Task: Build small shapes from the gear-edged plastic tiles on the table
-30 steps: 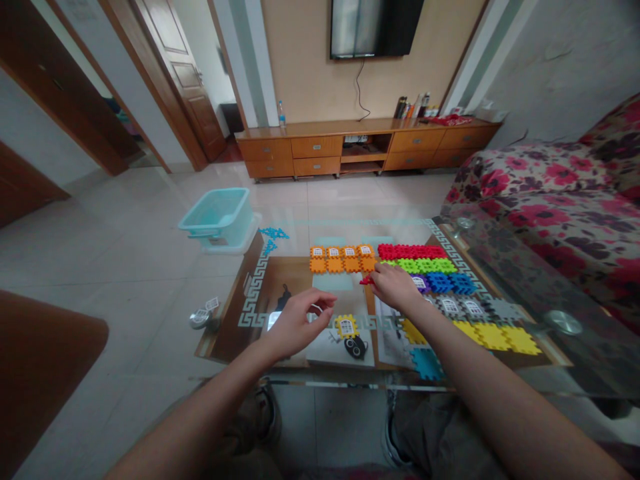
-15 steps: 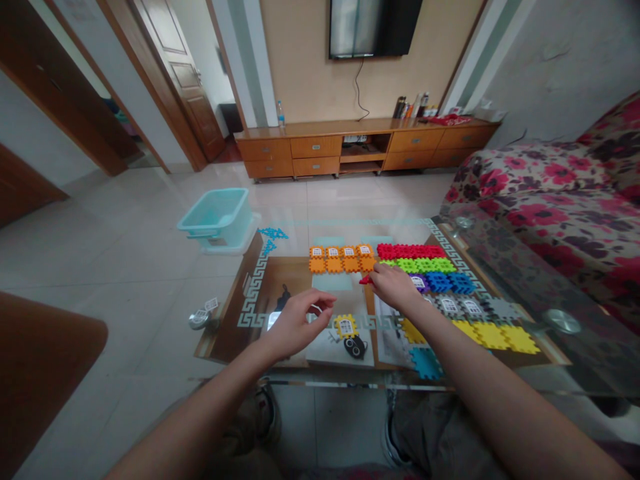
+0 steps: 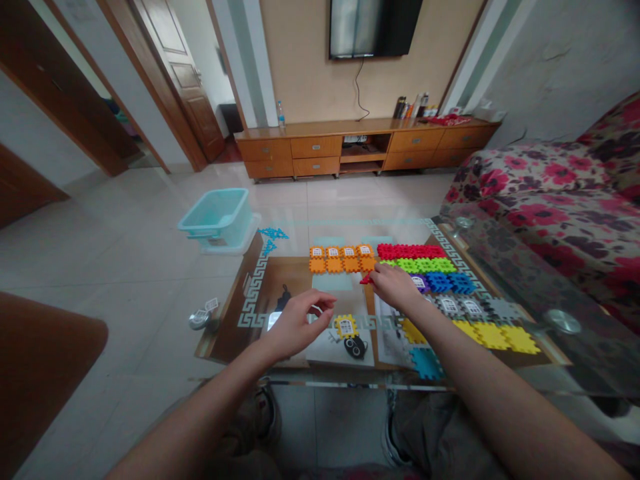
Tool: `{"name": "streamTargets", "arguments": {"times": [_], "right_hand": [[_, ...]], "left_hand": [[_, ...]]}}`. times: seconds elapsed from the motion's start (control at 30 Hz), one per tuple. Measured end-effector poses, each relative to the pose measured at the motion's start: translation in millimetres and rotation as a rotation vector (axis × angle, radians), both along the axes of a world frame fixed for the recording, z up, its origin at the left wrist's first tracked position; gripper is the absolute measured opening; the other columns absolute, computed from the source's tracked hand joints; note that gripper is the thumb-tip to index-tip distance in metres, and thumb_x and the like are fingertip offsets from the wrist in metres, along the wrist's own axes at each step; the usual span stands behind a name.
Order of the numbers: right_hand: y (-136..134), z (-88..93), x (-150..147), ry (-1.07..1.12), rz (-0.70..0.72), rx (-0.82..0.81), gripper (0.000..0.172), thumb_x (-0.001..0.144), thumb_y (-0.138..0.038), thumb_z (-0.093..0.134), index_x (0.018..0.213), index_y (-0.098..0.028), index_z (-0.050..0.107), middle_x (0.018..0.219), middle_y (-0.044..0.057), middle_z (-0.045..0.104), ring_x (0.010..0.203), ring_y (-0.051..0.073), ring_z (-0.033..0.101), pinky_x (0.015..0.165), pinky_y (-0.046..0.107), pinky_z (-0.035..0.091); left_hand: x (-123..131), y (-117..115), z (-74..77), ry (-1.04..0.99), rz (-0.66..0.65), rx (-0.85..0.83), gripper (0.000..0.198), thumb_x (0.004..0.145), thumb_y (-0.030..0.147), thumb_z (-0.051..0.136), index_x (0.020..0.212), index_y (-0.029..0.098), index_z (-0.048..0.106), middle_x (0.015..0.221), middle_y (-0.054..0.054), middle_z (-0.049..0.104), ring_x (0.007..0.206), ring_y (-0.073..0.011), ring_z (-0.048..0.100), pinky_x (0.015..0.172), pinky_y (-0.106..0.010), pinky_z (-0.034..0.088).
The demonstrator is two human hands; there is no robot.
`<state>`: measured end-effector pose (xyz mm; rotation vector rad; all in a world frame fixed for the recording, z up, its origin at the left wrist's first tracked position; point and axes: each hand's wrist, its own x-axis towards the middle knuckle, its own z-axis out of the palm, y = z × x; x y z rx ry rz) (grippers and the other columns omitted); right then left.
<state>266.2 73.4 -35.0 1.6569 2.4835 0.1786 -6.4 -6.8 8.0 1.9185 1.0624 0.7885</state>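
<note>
On a glass table point(image 3: 505, 267) lie rows of toothed plastic tiles: orange tiles point(image 3: 341, 259), red tiles point(image 3: 411, 251), green tiles point(image 3: 425, 265), blue tiles point(image 3: 450, 283), grey tiles point(image 3: 470, 307) and yellow tiles point(image 3: 497, 336). My right hand point(image 3: 395, 285) rests just before the green row, its fingers pinched on a small red piece point(image 3: 367, 280). My left hand point(image 3: 299, 321) hovers over the table's near left part, fingers curled with nothing visible in them. A single yellow tile point(image 3: 346, 326) lies right of it, and a cyan tile point(image 3: 427, 363) sits near the front edge.
A turquoise plastic tub point(image 3: 219, 215) stands on the tiled floor left of the table, with small cyan pieces point(image 3: 273, 234) by the table's far left corner. A floral sofa point(image 3: 560, 200) runs along the right. A wooden TV cabinet point(image 3: 365, 145) lines the far wall.
</note>
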Motion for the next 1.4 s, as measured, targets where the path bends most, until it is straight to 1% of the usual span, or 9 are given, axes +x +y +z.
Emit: {"name": "streamTargets", "arguments": {"times": [0.3, 0.4, 0.57, 0.73, 0.8, 0.93, 1.1, 1.23, 1.4], "right_hand": [[0, 2.1, 0, 0.019, -0.017, -0.014, 0.024, 0.094, -0.024, 0.051, 0.103, -0.013, 0.07, 0.106, 0.016, 0.065, 0.098, 0.027, 0.063, 0.083, 0.035, 0.044], [-1, 6.6, 1, 0.034, -0.024, -0.014, 0.023, 0.091, -0.024, 0.053, 0.104, -0.013, 0.069, 0.107, 0.015, 0.065, 0.099, 0.028, 0.063, 0.082, 0.035, 0.045], [-4, 18.6, 3, 0.077, -0.053, 0.008, 0.022, 0.09, -0.022, 0.054, 0.104, -0.015, 0.069, 0.115, 0.014, 0.064, 0.101, 0.026, 0.063, 0.082, 0.033, 0.046], [-10, 25.7, 5, 0.085, -0.086, 0.014, 0.022, 0.092, -0.024, 0.051, 0.101, -0.015, 0.069, 0.113, 0.013, 0.065, 0.096, 0.025, 0.064, 0.075, 0.031, 0.047], [-12, 24.0, 4, 0.086, -0.088, -0.006, 0.022, 0.092, -0.024, 0.052, 0.102, -0.015, 0.069, 0.114, 0.014, 0.065, 0.097, 0.025, 0.064, 0.076, 0.03, 0.047], [-10, 14.8, 1, 0.091, -0.08, -0.059, 0.023, 0.092, -0.024, 0.053, 0.107, -0.015, 0.068, 0.113, 0.013, 0.065, 0.098, 0.025, 0.064, 0.079, 0.031, 0.046], [-5, 5.7, -1, 0.096, -0.078, -0.069, 0.023, 0.093, -0.024, 0.051, 0.109, -0.017, 0.066, 0.113, 0.013, 0.064, 0.097, 0.024, 0.064, 0.079, 0.032, 0.046], [-4, 4.6, 0, 0.095, -0.081, -0.06, 0.021, 0.094, -0.025, 0.051, 0.106, -0.017, 0.067, 0.113, 0.013, 0.065, 0.095, 0.024, 0.065, 0.077, 0.031, 0.047], [-4, 6.0, 0, 0.088, -0.082, -0.057, 0.02, 0.094, -0.025, 0.053, 0.107, -0.017, 0.066, 0.115, 0.013, 0.065, 0.097, 0.023, 0.065, 0.077, 0.029, 0.047]], "left_hand": [[0, 0, 0.3, 0.009, -0.005, -0.01, 0.023, 0.092, 0.025, 0.057, 0.112, 0.019, 0.065, 0.104, -0.007, 0.068, 0.091, -0.0162, 0.065, 0.081, -0.031, 0.055], [-1, 0, -0.1, 0.005, -0.004, -0.013, 0.023, 0.092, 0.026, 0.057, 0.113, 0.019, 0.065, 0.104, -0.007, 0.068, 0.091, -0.016, 0.065, 0.081, -0.03, 0.055], [-2, 0, -2.4, -0.004, -0.004, -0.017, 0.024, 0.092, 0.027, 0.057, 0.113, 0.019, 0.065, 0.104, -0.006, 0.068, 0.09, -0.0161, 0.065, 0.078, -0.03, 0.055], [-1, 0, -1.8, -0.02, 0.003, -0.022, 0.024, 0.091, 0.025, 0.057, 0.113, 0.019, 0.065, 0.103, -0.007, 0.068, 0.09, -0.0165, 0.065, 0.078, -0.031, 0.055], [0, -1, -0.7, -0.019, 0.007, -0.024, 0.024, 0.091, 0.025, 0.057, 0.113, 0.019, 0.065, 0.102, -0.007, 0.068, 0.09, -0.0166, 0.065, 0.078, -0.03, 0.055], [1, -1, 0.0, -0.011, 0.002, -0.029, 0.024, 0.091, 0.025, 0.057, 0.113, 0.018, 0.066, 0.102, -0.007, 0.068, 0.09, -0.0164, 0.065, 0.078, -0.03, 0.054], [0, -1, -1.5, -0.002, -0.004, -0.042, 0.026, 0.091, 0.026, 0.057, 0.114, 0.019, 0.065, 0.103, -0.007, 0.068, 0.09, -0.0166, 0.065, 0.078, -0.03, 0.055], [-1, 0, -2.3, 0.005, -0.01, -0.037, 0.026, 0.092, 0.027, 0.056, 0.115, 0.019, 0.065, 0.104, -0.008, 0.069, 0.091, -0.0172, 0.065, 0.079, -0.031, 0.055], [-2, 1, -3.5, 0.011, -0.013, -0.035, 0.025, 0.092, 0.028, 0.056, 0.114, 0.019, 0.065, 0.104, -0.008, 0.069, 0.09, -0.017, 0.066, 0.08, -0.031, 0.055]]}}
